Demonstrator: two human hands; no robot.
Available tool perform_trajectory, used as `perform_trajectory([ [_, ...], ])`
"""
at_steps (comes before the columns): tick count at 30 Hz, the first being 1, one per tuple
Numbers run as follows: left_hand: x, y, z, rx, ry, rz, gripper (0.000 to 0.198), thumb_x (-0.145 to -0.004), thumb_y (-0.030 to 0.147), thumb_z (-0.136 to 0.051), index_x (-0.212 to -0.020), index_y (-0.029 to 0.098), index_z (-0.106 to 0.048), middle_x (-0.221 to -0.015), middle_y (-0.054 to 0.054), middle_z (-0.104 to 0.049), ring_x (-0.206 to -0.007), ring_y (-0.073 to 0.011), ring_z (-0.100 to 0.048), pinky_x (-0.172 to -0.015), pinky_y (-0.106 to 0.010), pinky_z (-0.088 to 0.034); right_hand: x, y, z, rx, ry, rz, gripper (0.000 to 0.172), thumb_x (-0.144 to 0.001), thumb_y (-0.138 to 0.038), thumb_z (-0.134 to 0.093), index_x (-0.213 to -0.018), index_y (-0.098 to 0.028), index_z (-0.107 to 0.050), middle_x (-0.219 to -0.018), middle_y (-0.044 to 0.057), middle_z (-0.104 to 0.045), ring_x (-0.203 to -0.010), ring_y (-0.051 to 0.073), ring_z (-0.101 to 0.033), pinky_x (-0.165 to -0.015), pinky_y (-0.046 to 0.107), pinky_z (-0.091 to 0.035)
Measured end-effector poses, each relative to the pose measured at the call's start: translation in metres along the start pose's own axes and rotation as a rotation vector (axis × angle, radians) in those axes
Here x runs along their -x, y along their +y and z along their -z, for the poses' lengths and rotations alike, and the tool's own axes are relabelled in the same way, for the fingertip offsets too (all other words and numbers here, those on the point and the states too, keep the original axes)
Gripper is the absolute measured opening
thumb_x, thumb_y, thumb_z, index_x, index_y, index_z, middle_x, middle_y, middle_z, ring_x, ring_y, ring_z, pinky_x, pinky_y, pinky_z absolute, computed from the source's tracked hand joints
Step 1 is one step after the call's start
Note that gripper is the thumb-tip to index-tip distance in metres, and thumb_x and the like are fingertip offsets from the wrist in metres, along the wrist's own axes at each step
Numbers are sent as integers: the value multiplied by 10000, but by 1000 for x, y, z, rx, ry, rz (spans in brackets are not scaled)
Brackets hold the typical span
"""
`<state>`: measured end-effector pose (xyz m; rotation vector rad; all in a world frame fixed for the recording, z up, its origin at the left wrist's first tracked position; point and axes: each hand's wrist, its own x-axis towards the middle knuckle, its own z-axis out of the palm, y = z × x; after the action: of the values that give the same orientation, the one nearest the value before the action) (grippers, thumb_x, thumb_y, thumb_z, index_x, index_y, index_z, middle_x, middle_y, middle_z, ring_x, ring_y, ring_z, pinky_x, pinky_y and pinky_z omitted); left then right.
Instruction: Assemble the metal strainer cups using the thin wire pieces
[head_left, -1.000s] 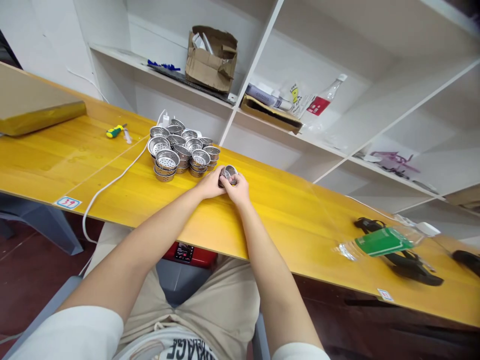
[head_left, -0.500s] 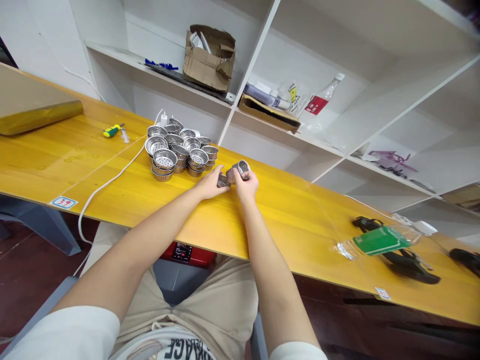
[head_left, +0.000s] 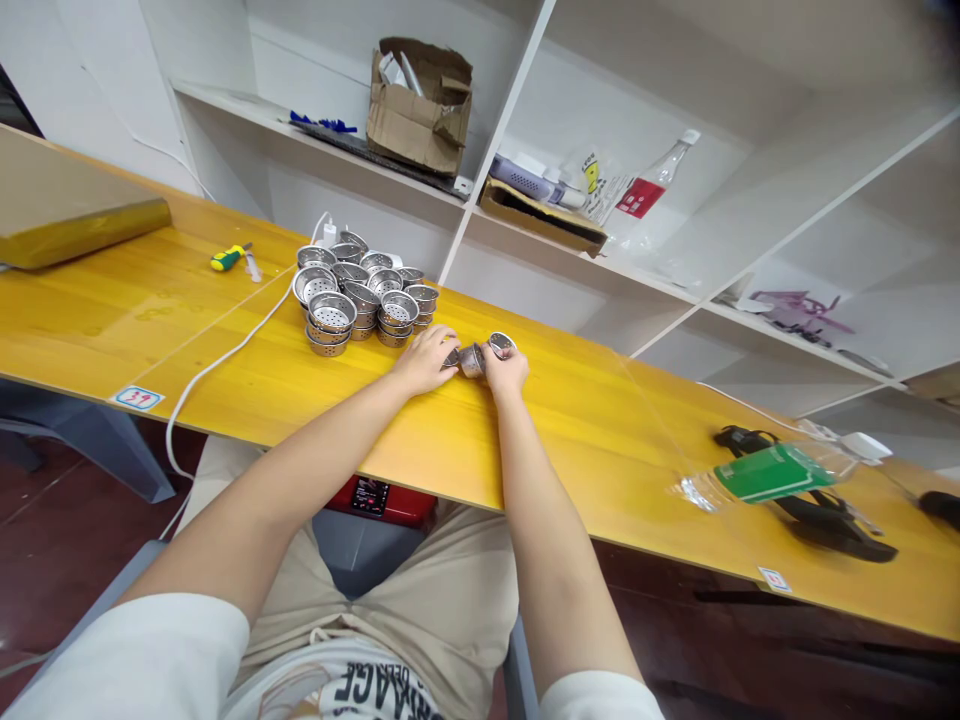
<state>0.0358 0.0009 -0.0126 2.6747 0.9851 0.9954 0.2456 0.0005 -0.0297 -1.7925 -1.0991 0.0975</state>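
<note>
My left hand (head_left: 426, 362) is closed round a small perforated metal cup (head_left: 451, 358), most of which its fingers hide. A second perforated cup (head_left: 471, 361) lies tipped on its side between my hands, close to the fingers of both. My right hand (head_left: 508, 374) grips a third cup (head_left: 502, 343), its rim turned up toward me. Left of my hands, several like cups (head_left: 331, 313) stand in stacks on the yellow table (head_left: 450, 440), open sides up.
A white cable (head_left: 225, 358) runs left of the stacks over the table's front edge. Farther left lies a green and yellow screwdriver (head_left: 227, 258). A green-labelled bottle (head_left: 776, 473) lies at the right beside black straps. White shelves (head_left: 517, 255) stand behind the table.
My right hand has moved slightly right with its cup, which now sits apart from the others. A cup now shows between my hands. My left hand's fingers have curled further over its cup.
</note>
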Motion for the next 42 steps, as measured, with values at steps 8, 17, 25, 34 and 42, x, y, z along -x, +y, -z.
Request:
perform_trajectory([
  [8,1,9,-2,-74,-149,-131,351,-950,161,-483,-1238,218,-675,-1354,-104,-652,-1298,-283,-536,-1149,-498,-337,2,-5,4,-27,-9,-102,389,-683,-563,-759,-632,-252,-531,-622,11,-601,-684,218,-573,-718,337,-496],
  [17,4,7,-3,-34,-120,-97,476,-879,123,-511,-1337,192,-623,-1453,-126,-557,-1356,-290,-490,-1189,-459,-360,2,-8,8,-2,74,-65,346,-721,-546,-742,-697,-234,-594,-867,93,-666,-931,289,-621,-940,431,-493],
  [25,2,6,-2,-66,-107,-44,572,-794,7,-471,-1322,177,-612,-1278,-138,-615,-1284,-298,-518,-1194,-465,-355,16,-33,15,-54,184,204,409,-803,-577,-693,-684,-243,-489,-912,66,-616,-915,244,-611,-921,384,-485],
  [34,0,-1,-6,199,262,-111,899,-775,227,-701,-1567,175,-277,-1553,-185,-437,-1465,-339,-427,-1240,-500,-366,47,-56,5,-52,10,401,439,-746,-581,-731,-739,-251,-442,-750,5,-610,-729,192,-563,-760,333,-481],
  [42,-5,-10,-7,252,352,-67,554,-813,185,-670,-1344,171,-514,-1320,-148,-639,-1264,-281,-607,-1143,-457,-474,60,-69,13,-89,-7,710,346,-828,-485,-687,-759,-237,-455,-1165,145,-578,-1111,276,-572,-959,414,-480],
])
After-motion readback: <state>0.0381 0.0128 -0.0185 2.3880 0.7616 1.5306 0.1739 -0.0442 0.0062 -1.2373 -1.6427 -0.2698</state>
